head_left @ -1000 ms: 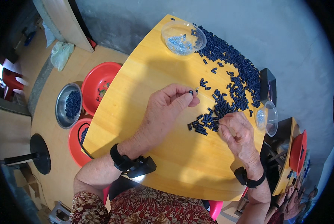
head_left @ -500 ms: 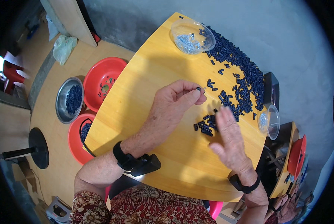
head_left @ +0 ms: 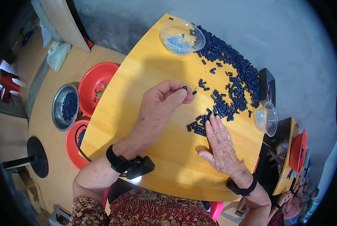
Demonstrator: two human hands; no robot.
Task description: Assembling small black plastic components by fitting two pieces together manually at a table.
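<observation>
My left hand (head_left: 158, 103) is raised over the middle of the table, thumb and fingers pinching a small dark blue plastic piece (head_left: 184, 88). A tiny shiny bit shows just beyond its fingertips, too small to name. My right hand (head_left: 222, 145) lies flat with fingers stretched, its fingertips touching a small cluster of dark blue plastic pieces (head_left: 199, 129). Beyond it spreads a large heap of the same short pieces (head_left: 238, 67), reaching along the far right edge of the table. A few loose ones (head_left: 202, 83) lie between the heap and my left hand.
On the yellow table (head_left: 138, 79) stand a clear bowl (head_left: 181, 28) of small silvery parts at the far end and a clear cup (head_left: 271, 118) at the right edge. Left of the table are red basins (head_left: 83, 84) and a metal bowl (head_left: 55, 113) with dark pieces.
My right hand has come down from a blurred motion above the cluster and now rests its fingertips on it. My left hand keeps its pinch. The whole view has shifted slightly.
</observation>
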